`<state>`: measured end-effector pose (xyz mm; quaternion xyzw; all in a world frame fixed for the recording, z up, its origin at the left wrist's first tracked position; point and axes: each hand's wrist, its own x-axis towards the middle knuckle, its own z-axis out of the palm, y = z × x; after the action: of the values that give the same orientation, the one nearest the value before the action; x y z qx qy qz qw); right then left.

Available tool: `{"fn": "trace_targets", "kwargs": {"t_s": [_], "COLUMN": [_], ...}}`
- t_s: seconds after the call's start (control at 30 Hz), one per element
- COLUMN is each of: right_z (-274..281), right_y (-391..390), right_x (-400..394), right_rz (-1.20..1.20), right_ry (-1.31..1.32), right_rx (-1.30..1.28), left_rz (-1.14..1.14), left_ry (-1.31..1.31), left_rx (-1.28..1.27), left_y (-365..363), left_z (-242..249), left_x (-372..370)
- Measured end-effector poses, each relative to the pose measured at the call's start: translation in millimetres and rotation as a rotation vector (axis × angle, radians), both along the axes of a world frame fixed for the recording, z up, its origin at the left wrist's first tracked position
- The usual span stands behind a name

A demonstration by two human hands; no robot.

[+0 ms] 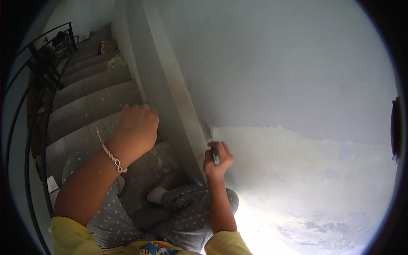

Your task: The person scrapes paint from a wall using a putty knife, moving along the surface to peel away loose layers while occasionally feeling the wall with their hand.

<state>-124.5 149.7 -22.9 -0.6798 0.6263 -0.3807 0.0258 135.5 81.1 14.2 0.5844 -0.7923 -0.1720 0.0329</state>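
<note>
My right hand is closed around a grey-handled scraper, held up against the wall at the corner by the pale vertical band. The scraper's blade hardly shows. Right above it runs the ragged edge of the grey-blue paint, with a paler bare patch beneath. My left hand, a braided bracelet at its wrist, is curled into a fist in front of the stairs, near the stair-side wall. Its fingertips face away, so whatever may be inside is hidden.
Concrete stairs go down ahead, with a brown box-like object on a lower step. A black metal railing lines the left. My legs in dotted trousers are folded below. Flaking patches mark the lower wall.
</note>
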Motion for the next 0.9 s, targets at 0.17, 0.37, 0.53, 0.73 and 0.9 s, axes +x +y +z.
{"fn": "trace_targets", "kwargs": {"t_s": [0.17, 0.37, 0.53, 0.73, 0.9], "right_z": [16, 6, -11, -4, -17], "right_y": [-4, -7, -6, 2, 0], "right_x": [11, 13, 5, 11, -2], "right_rz": [-0.014, -0.015, -0.023, 0.025, 0.014], "right_ry": [0.055, 0.084, 0.046, 0.188, 0.235], "right_rx": [-0.103, -0.007, -0.023, -0.166, -0.221], "left_rz": [-0.047, -0.043, -0.033, 0.001, -0.011], "left_ry": [-0.050, -0.072, -0.018, -0.014, -0.011], "left_rx": [0.095, 0.106, 0.147, 0.208, 0.191], "left_y": [-2, -6, -14, -23, -19], "left_z": [6, 5, 5, 1, 0], "left_x": [-3, 1, 9, 15, 15]}}
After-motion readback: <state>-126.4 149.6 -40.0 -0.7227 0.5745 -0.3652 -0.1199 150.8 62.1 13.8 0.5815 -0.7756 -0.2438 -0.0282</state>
